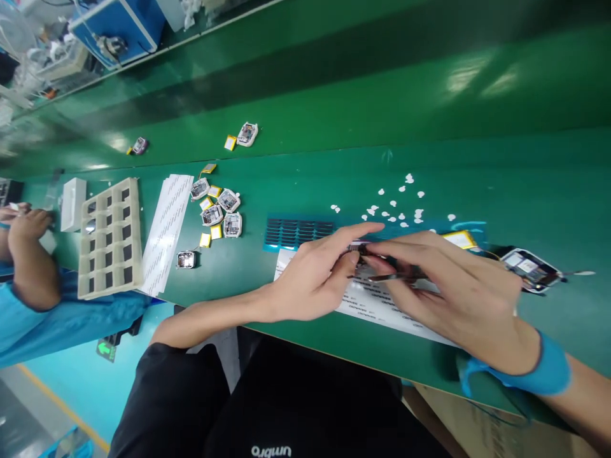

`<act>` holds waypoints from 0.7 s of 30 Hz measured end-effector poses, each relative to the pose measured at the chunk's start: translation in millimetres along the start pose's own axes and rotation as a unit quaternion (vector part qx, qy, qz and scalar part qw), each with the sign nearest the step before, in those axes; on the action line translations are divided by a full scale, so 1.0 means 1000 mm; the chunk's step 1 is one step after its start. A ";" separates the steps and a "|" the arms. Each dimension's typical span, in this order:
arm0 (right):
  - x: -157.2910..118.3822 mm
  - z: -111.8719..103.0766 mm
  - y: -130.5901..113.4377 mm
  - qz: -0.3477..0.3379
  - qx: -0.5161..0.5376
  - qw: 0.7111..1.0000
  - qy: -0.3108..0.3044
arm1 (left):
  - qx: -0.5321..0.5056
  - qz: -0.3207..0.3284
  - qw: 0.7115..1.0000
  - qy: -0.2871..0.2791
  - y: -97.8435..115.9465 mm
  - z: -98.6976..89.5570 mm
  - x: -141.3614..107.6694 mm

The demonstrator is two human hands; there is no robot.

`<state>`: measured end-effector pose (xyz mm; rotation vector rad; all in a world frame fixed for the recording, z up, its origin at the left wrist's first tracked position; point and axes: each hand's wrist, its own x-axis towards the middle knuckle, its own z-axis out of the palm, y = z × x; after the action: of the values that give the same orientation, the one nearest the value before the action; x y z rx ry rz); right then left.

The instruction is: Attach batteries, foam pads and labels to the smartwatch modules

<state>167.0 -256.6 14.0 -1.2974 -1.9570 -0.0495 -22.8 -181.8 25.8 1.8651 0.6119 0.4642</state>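
Between its thumb and fingers, my left hand [315, 273] pinches a small dark electronic part [358, 249], mostly covered by the fingers. My right hand [453, 292] meets it from the other side; its fingertips touch the same part while its fingers close round slim metal tweezers [389, 277]. Both hands are above a white printed sheet [363, 305]. Beside my right hand lie an opened smartwatch housing [532, 268] and a yellow-edged battery [461, 240]. A blue sheet of black strips [298, 233] lies just beyond my left hand.
Small white round stickers [419, 214] are scattered behind the hands. To the left are several opened watch housings [233, 224] with batteries, white printed strips [167, 232] and a compartment tray [109, 238]. At far left are a co-worker's hands [28, 222].
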 end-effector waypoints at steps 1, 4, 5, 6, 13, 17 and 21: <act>0.000 0.000 -0.001 0.004 0.003 1.000 -0.006 | 0.018 0.016 1.000 0.005 -0.001 0.000 0.000; -0.001 0.000 0.000 0.017 0.018 1.000 -0.011 | 0.036 0.048 0.998 0.024 -0.005 0.001 0.000; 0.000 0.000 0.001 0.023 0.025 0.999 -0.008 | 0.039 0.046 0.998 0.033 -0.006 0.000 0.000; 0.000 -0.001 0.002 0.026 0.033 0.999 -0.007 | 0.042 0.036 0.998 0.042 -0.005 0.000 0.001; 0.004 -0.003 -0.003 0.065 0.072 0.995 0.002 | 0.010 -0.029 0.999 0.039 0.008 -0.004 0.004; 0.002 -0.003 -0.004 0.054 0.036 0.997 0.034 | -0.046 -0.061 0.997 0.028 0.008 -0.005 0.005; 0.000 -0.005 -0.002 0.022 0.005 0.999 0.026 | -0.110 -0.106 0.988 0.015 0.005 -0.004 0.006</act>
<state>168.3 -259.2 18.3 -1.3195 -1.8817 -0.0498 -19.6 -176.9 32.1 1.5682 0.7400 0.4037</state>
